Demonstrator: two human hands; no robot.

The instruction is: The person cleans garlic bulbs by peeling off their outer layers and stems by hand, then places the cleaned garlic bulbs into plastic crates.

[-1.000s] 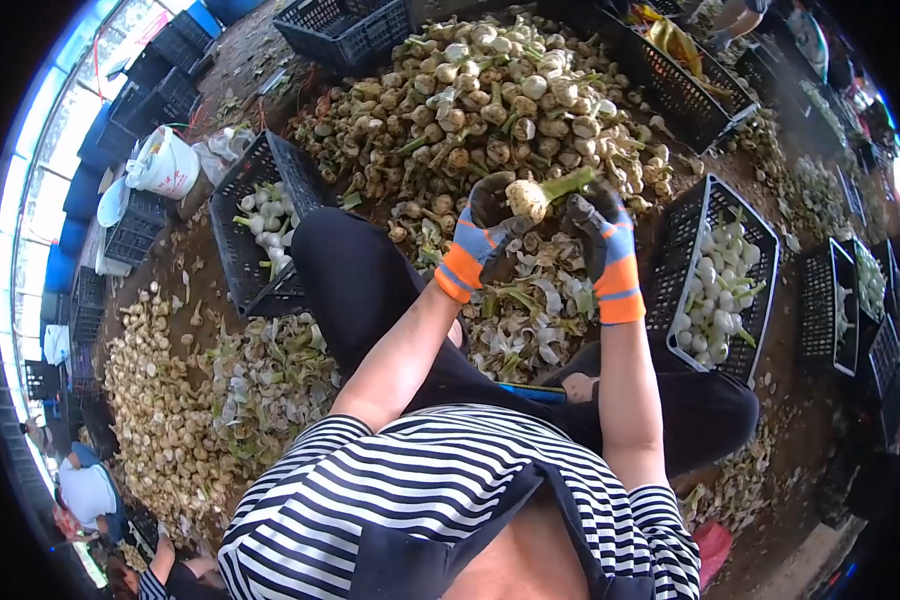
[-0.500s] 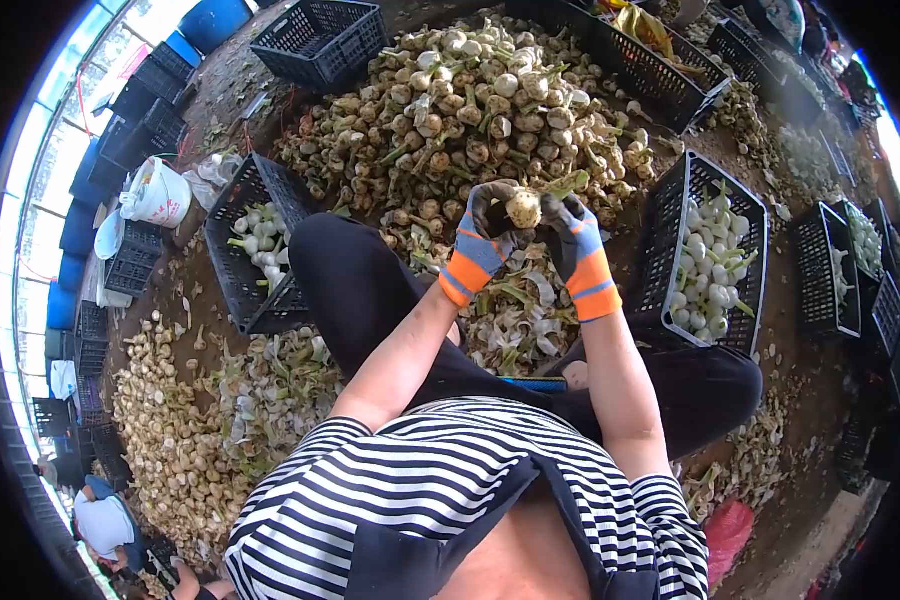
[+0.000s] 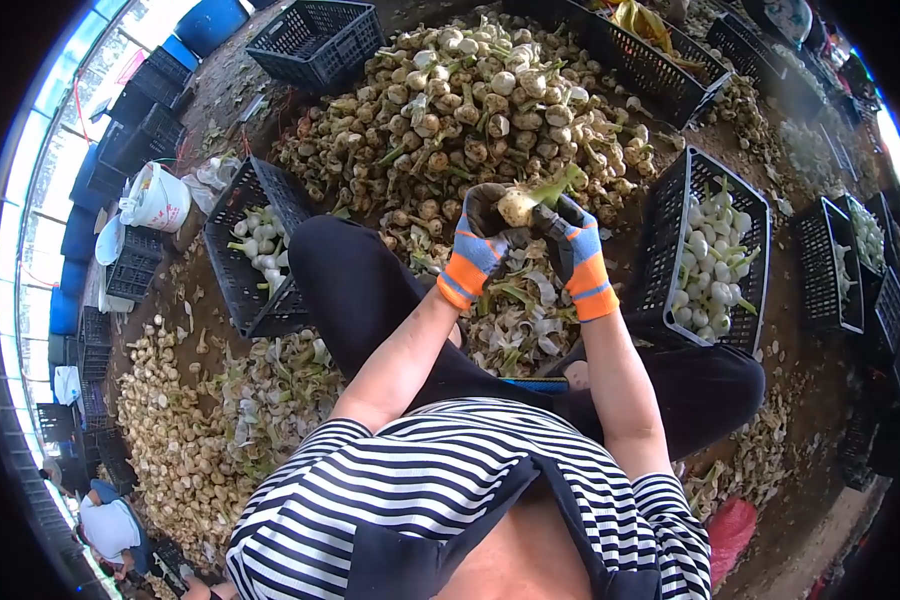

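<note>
Both my hands wear grey and orange work gloves and meet above the peelings between my legs. My left hand (image 3: pixel 484 228) is closed around a soil-stained garlic bulb (image 3: pixel 516 207), which lies tilted with its green stem pointing to the upper right. The fingers of my right hand (image 3: pixel 576 238) are closed against the bulb at its stem side; the dark glove tips hide whether a small tool is also there. Just beyond my hands rises a large heap of unpeeled garlic (image 3: pixel 460 120). Loose papery peelings (image 3: pixel 520 325) lie below my hands.
A black crate (image 3: pixel 642 270) holding white cleaned bulbs stands at my right; another crate (image 3: pixel 232 290) with fewer bulbs is at my left. A white bucket (image 3: pixel 157 200) and stacked crates stand farther left. Another person (image 3: pixel 110 525) is at the lower left.
The garlic bulb has tipped over in my hands, its stem now angled more to the upper right. My right hand's fingers have shifted slightly against it.
</note>
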